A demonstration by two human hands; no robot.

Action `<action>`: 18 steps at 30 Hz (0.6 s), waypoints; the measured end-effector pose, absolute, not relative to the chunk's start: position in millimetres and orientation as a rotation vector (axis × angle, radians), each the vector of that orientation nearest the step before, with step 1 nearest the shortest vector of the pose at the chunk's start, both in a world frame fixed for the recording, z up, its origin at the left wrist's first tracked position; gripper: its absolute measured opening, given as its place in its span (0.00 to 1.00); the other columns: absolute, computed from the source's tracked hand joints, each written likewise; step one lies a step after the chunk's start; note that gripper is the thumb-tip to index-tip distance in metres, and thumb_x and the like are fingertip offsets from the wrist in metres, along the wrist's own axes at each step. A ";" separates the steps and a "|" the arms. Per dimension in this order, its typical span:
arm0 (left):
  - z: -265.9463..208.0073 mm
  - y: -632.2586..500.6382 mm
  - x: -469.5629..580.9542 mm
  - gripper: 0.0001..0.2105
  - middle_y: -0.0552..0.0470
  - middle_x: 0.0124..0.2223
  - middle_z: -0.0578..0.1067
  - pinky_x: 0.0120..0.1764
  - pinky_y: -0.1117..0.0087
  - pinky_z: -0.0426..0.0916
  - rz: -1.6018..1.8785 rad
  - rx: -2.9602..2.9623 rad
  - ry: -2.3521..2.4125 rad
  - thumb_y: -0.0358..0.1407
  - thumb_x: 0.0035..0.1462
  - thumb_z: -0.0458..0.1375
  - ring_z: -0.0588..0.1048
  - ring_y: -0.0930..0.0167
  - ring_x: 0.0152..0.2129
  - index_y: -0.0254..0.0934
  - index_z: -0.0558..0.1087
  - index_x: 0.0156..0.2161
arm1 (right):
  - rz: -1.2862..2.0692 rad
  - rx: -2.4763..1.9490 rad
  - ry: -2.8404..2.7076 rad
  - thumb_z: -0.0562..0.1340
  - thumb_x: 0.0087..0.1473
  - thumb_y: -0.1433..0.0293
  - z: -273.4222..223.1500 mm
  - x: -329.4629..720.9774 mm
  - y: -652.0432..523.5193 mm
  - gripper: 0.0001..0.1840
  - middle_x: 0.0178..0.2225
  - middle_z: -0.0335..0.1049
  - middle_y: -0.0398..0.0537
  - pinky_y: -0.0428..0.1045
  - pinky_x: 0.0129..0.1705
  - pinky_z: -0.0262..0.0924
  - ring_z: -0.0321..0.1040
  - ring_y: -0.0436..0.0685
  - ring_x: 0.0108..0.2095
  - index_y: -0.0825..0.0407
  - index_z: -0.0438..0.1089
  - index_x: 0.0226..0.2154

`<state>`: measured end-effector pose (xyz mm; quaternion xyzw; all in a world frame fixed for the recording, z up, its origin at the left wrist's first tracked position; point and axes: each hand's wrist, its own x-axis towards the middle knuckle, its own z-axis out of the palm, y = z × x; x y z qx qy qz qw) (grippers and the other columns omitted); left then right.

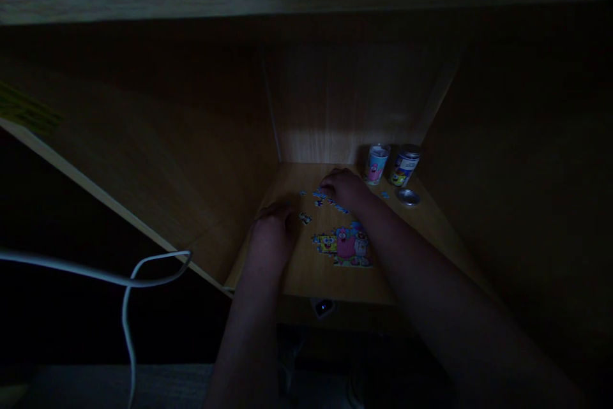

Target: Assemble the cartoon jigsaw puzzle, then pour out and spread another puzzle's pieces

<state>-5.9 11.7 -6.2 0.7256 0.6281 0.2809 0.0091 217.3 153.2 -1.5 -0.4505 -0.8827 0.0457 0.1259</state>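
Observation:
A partly joined jigsaw puzzle (345,245) with cartoon figures in yellow, pink and white lies on the wooden surface (306,278), between my forearms. Beyond it, my right hand (345,189) is closed, its fingertips down among loose blue puzzle pieces (341,208); a piece appears pinched there, though the dark blurs it. My left hand (274,225) rests at the left side of the surface, thumb apart from the bent fingers, with nothing visible in it. Just to its right lies a small joined cluster of pieces (305,218).
At the back right stand two printed cans (376,165) (405,166), with a round metal lid (408,197) in front. A single blue piece (385,194) lies near them. Wooden panels enclose the sides and back. A white cable (127,281) hangs at left.

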 end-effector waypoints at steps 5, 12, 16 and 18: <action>-8.9 13.1 -6.8 0.13 0.43 0.48 0.84 0.57 0.59 0.75 0.908 2.252 1.955 0.28 0.67 0.57 0.81 0.59 0.49 0.39 0.84 0.46 | 0.166 -1.334 -2.508 0.64 0.69 0.64 -4.0 219.5 155.9 0.14 0.52 0.79 0.59 0.54 0.61 0.61 0.72 0.62 0.53 0.53 0.81 0.50; -6.6 12.6 -6.6 0.13 0.43 0.49 0.84 0.56 0.58 0.75 0.906 2.280 1.925 0.26 0.65 0.58 0.82 0.58 0.48 0.38 0.84 0.46 | 0.291 -1.299 -2.403 0.68 0.65 0.72 -2.5 219.3 150.6 0.09 0.48 0.82 0.56 0.50 0.56 0.66 0.77 0.58 0.49 0.55 0.80 0.47; -6.8 12.9 -6.7 0.13 0.43 0.50 0.85 0.56 0.57 0.75 0.916 2.273 1.927 0.27 0.65 0.58 0.82 0.57 0.48 0.38 0.84 0.47 | 0.365 -1.313 -2.314 0.68 0.65 0.73 9.9 227.2 146.1 0.06 0.44 0.84 0.52 0.49 0.50 0.69 0.80 0.56 0.44 0.54 0.80 0.45; -7.8 13.5 -7.2 0.13 0.43 0.50 0.85 0.57 0.57 0.75 0.925 2.267 1.927 0.28 0.66 0.58 0.82 0.57 0.49 0.38 0.84 0.47 | 0.381 -1.324 -2.268 0.69 0.64 0.73 18.2 236.6 143.1 0.07 0.44 0.85 0.51 0.49 0.48 0.69 0.80 0.56 0.44 0.53 0.80 0.45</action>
